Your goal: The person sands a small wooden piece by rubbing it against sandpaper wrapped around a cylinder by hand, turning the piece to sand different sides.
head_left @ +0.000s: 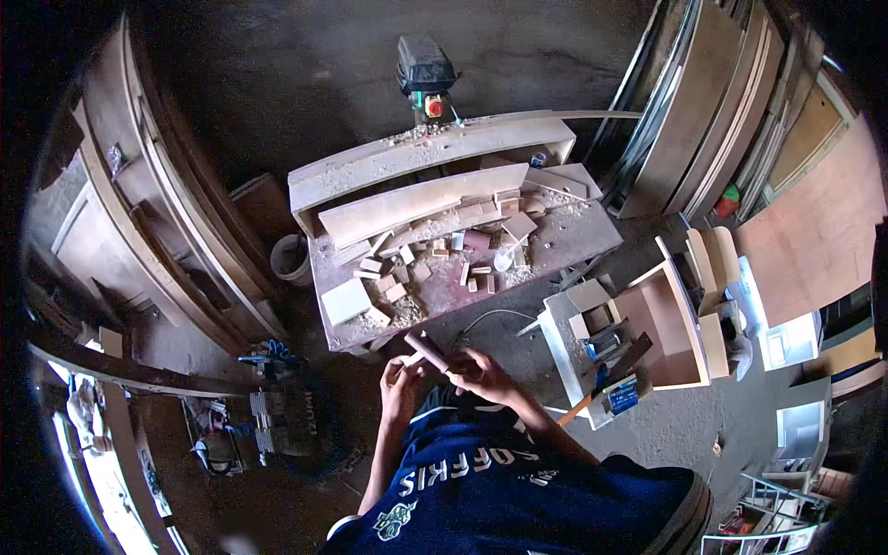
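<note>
My left hand [400, 390] pinches a small pale wood piece [413, 359] in front of my chest. Beside it, the fingers of my right hand [481, 377] close on a dark maroon strip, seemingly folded sandpaper [427, 351]. The strip and the wood piece are close together, and whether they touch is unclear. Beyond my hands, the workbench [592, 231] carries several small wood blocks [395, 292], a white square piece [346, 302] and a maroon roll [476, 240], all among shavings.
Long wooden box-like parts [425, 196] lie along the bench's far side. A machine with a red button [433, 105] stands behind. To the right are a low stand [560, 328] with tools and an open wooden box [659, 324]. Boards [689, 102] lean at both sides; a bucket [292, 259] sits left.
</note>
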A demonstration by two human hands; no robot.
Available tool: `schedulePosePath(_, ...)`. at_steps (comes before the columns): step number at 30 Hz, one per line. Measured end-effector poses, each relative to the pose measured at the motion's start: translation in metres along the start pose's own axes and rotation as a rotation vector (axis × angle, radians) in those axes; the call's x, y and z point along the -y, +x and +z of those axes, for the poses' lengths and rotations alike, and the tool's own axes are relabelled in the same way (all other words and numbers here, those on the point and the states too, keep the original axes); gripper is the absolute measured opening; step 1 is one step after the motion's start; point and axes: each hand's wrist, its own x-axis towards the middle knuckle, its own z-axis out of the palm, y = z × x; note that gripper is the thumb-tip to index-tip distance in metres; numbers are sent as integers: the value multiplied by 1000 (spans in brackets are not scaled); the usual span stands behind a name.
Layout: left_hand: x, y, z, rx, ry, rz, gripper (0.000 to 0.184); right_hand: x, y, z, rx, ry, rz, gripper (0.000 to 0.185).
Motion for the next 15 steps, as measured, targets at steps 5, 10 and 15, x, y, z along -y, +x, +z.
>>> schedulePosePath(5, -12, -7, 11, 9, -91, 20, 17, -6, 6, 1, 118, 52, -86, 50)
schedulePosePath(10, -13, -8, 1, -55, -37, 23, 20, 28, 8, 13, 119, 104, -11, 44)
schedulePosePath(15, -23, -14, 7, -70, -29, 86, 21, -16, 20, 4, 42, -31, 30, 41)
